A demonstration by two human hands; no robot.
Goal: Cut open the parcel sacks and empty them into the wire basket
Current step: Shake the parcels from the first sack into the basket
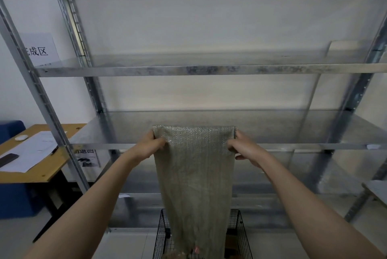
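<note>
A grey-green woven parcel sack hangs straight down in front of me, held up by its top edge. My left hand grips the sack's top left corner and my right hand grips the top right corner. The sack's lower end reaches into a black wire basket on the floor. Something brown and pinkish shows at the basket's bottom edge, too small to tell what it is.
A tall metal shelf rack stands right behind the sack and basket. A wooden desk with papers, a phone and a pen is at the left, with a blue bin beside it. A grey table corner juts in at the right.
</note>
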